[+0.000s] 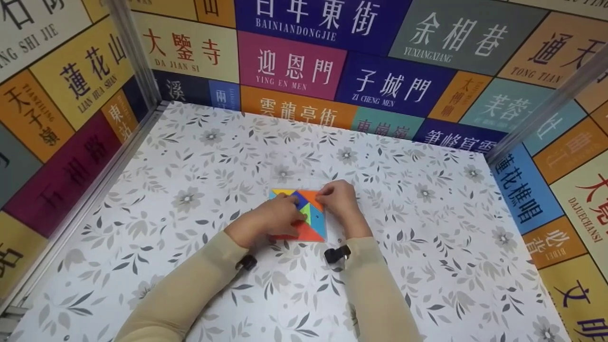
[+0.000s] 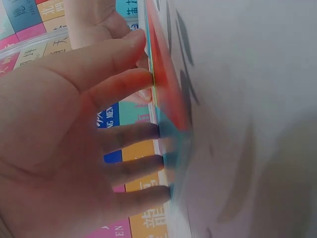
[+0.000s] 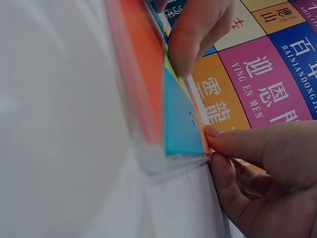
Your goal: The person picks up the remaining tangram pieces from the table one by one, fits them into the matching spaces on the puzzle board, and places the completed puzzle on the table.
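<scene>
Colored tangram pieces form a square in a clear tray (image 3: 166, 167) on the table. In the head view I make out a red triangle (image 1: 308, 233) in front, a light-blue piece (image 1: 318, 223) at the right, an orange piece (image 1: 309, 194) at the back right, and a dark-blue piece (image 1: 300, 200) near the middle. My left hand (image 1: 273, 216) rests its fairly straight, spread fingertips on the pieces and covers the square's left part. With thumb and index finger, my right hand (image 1: 343, 202) pinches the orange piece's corner at the tray's right edge.
A white floral cloth (image 1: 418, 228) covers the table. Walls with colorful Chinese sign panels (image 1: 289, 66) enclose its back and sides. Metal posts (image 1: 133, 52) stand in the corners. A black wrist strap (image 1: 336, 255) shows by the right sleeve.
</scene>
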Available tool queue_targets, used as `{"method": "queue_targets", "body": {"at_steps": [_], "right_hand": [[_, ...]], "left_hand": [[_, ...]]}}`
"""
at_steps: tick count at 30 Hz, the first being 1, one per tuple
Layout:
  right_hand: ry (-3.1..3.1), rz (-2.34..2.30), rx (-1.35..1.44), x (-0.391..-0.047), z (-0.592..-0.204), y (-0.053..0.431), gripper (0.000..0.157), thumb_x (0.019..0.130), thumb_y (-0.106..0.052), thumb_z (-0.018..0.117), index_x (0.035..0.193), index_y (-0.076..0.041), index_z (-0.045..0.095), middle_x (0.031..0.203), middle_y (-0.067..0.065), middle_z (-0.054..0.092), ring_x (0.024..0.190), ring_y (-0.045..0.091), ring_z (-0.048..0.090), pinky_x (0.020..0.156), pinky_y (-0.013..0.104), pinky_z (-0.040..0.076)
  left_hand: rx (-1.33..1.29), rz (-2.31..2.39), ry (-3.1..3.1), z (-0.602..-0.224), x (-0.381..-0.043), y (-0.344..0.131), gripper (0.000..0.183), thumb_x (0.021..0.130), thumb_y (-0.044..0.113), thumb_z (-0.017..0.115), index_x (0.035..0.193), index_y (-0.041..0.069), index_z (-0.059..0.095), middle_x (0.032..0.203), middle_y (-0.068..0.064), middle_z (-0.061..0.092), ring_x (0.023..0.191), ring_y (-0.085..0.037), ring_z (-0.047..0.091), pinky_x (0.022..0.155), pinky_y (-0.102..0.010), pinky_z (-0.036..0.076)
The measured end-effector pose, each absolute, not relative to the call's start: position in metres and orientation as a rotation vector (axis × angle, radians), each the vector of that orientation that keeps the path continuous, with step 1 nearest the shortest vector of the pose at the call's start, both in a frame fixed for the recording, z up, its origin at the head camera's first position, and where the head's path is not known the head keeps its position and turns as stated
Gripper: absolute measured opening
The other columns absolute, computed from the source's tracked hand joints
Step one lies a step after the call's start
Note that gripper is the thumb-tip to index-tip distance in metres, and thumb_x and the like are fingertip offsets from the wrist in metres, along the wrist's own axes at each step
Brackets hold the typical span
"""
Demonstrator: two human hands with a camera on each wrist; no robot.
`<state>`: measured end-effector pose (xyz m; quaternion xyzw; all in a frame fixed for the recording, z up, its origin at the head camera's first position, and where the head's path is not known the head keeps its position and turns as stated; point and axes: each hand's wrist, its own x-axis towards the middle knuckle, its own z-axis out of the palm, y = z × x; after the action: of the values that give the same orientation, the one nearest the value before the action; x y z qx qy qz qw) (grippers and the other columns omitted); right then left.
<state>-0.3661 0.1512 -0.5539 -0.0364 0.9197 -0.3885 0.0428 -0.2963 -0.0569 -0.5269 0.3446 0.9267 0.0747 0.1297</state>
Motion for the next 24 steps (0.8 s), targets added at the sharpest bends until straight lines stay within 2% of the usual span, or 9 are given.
{"method": "queue_targets", "body": {"at_steps": [4,8,10,12,14,16,19,24], "right_hand": [[2.806,-1.178,-0.094,-0.366,-0.554,0.151,0.004,0.085,-0.009,0.087,0.084,-0.011,0.083,0.085,0.004,0.077,0.085,0.02,0.066,0.07,0.024,0.05],[2.817,-1.143,-0.091,-0.365,-0.553,0.152,0.006,0.085,-0.01,0.086,0.081,-0.009,0.083,0.084,0.004,0.076,0.085,0.021,0.065,0.07,0.025,0.05],[2.82,-1.137,-0.085,-0.365,-0.553,0.152,0.006,0.085,-0.01,0.086,0.081,-0.008,0.082,0.084,0.004,0.076,0.084,0.021,0.065,0.07,0.026,0.051],[2.815,-1.143,-0.079,-0.365,-0.554,0.152,0.006,0.085,-0.01,0.087,0.081,-0.008,0.082,0.085,0.004,0.076,0.085,0.021,0.065,0.071,0.026,0.051],[2.802,-1.168,-0.062,-0.365,-0.555,0.152,0.006,0.085,-0.011,0.087,0.082,-0.008,0.083,0.086,0.004,0.076,0.087,0.021,0.065,0.072,0.026,0.051],[2.789,-1.19,-0.05,-0.365,-0.556,0.151,0.006,0.085,-0.011,0.088,0.083,-0.008,0.083,0.085,0.003,0.075,0.087,0.02,0.065,0.072,0.025,0.05],[2.784,-1.213,-0.043,-0.365,-0.557,0.151,0.006,0.085,-0.012,0.088,0.084,-0.008,0.083,0.083,0.003,0.074,0.085,0.02,0.064,0.07,0.024,0.05],[2.774,-1.237,-0.098,-0.367,-0.554,0.153,0.004,0.085,-0.01,0.087,0.084,-0.009,0.083,0.082,0.002,0.075,0.079,0.017,0.062,0.068,0.023,0.049]], "left_hand": [[1.097,0.239,2.704,-0.528,-0.298,-0.058,0.029,0.095,0.028,0.078,0.121,0.016,0.08,0.099,-0.008,0.078,0.121,-0.03,0.062,0.112,-0.05,0.044],[1.136,0.291,2.693,-0.529,-0.299,-0.059,0.023,0.093,0.024,0.078,0.112,0.011,0.08,0.091,-0.01,0.077,0.119,-0.032,0.063,0.111,-0.05,0.045],[1.087,0.371,2.678,-0.529,-0.299,-0.06,0.023,0.09,0.019,0.08,0.111,0.009,0.081,0.099,-0.012,0.078,0.12,-0.033,0.063,0.11,-0.048,0.047],[1.017,0.442,2.662,-0.528,-0.299,-0.062,0.028,0.088,0.017,0.083,0.115,0.01,0.082,0.115,-0.014,0.079,0.125,-0.034,0.062,0.111,-0.047,0.048],[0.947,0.502,2.643,-0.527,-0.299,-0.064,0.035,0.087,0.017,0.085,0.122,0.012,0.082,0.131,-0.015,0.074,0.13,-0.036,0.061,0.113,-0.045,0.048],[0.917,0.525,2.628,-0.526,-0.299,-0.066,0.038,0.088,0.017,0.086,0.125,0.012,0.081,0.139,-0.016,0.071,0.131,-0.035,0.06,0.113,-0.045,0.048],[0.916,0.531,2.615,-0.525,-0.3,-0.068,0.037,0.09,0.02,0.085,0.126,0.012,0.08,0.138,-0.015,0.071,0.13,-0.033,0.061,0.113,-0.045,0.048],[0.883,0.625,2.635,-0.527,-0.306,-0.073,0.033,0.091,0.019,0.082,0.122,0.008,0.08,0.127,-0.01,0.076,0.119,-0.028,0.066,0.107,-0.043,0.052]]}}
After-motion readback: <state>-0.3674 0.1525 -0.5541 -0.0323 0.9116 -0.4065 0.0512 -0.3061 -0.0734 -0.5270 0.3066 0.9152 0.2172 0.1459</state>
